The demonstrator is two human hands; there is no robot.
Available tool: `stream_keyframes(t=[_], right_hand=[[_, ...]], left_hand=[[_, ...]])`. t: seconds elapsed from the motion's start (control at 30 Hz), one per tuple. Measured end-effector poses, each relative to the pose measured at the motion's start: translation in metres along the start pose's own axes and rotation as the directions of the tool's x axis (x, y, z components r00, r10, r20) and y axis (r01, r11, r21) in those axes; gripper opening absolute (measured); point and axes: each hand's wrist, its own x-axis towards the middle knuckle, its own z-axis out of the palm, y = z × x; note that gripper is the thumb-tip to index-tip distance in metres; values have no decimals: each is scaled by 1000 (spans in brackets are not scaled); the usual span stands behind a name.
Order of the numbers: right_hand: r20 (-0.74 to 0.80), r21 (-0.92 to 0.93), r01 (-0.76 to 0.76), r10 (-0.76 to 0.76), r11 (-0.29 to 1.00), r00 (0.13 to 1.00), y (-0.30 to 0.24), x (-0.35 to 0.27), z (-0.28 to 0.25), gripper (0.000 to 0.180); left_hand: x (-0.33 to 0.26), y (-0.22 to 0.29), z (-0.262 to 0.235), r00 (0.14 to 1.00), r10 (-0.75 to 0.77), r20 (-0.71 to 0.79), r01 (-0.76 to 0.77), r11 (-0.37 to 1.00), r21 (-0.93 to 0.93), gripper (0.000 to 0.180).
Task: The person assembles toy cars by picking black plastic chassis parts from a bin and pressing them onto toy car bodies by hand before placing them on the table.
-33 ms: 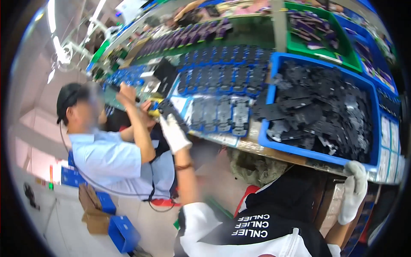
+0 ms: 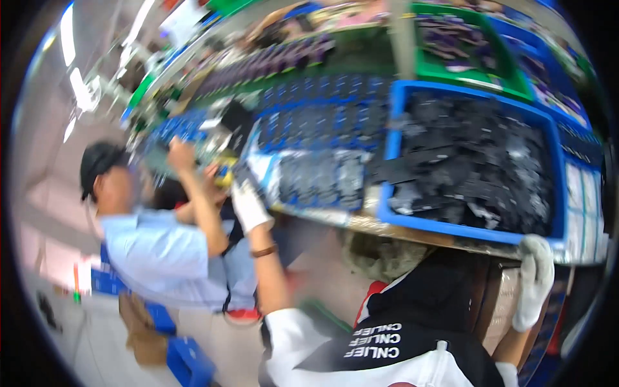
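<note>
My left hand (image 2: 248, 203), in a white glove, reaches up to the left end of the workbench (image 2: 412, 232). Its fingertips meet a dark part (image 2: 244, 174) beside a yellow item (image 2: 224, 173). Blur hides whether it grips the part. A co-worker in a light blue shirt (image 2: 161, 258) sits to my left with both hands raised at that same spot. My right hand (image 2: 534, 284), also gloved, lies flat against the bench's front edge below the corner of a blue bin (image 2: 391, 161) full of black parts, holding nothing.
Blue trays (image 2: 322, 129) with rows of dark parts cover the bench behind my left hand. A green bin (image 2: 480, 74) stands at the back. On the floor at the left lie blue crates (image 2: 190, 361) and a brown box (image 2: 145, 335).
</note>
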Motion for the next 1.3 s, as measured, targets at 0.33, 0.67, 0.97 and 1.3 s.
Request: stream_keyframes(t=[0.33,0.67,0.97,1.3], right_hand=[[-511,-83,-340,253,937,821,155,26,-122,25],[-507,-667,-382,-14,640,862,309,153,-190,28],[-492,-743,-496,136,450,860,384,204,-222,21],[-428,-570,-219,-58,792,902,144,131,-207,17]], left_hand=[[15,-6,31,881,-255,399,359,909,-212,50],[34,-56,25,941,-216,262,274,938,-213,44],[-37,64,-3,978,-203,50,206,897,-390,42],[-203,300,53,785,167,597,608,-18,-794,33]])
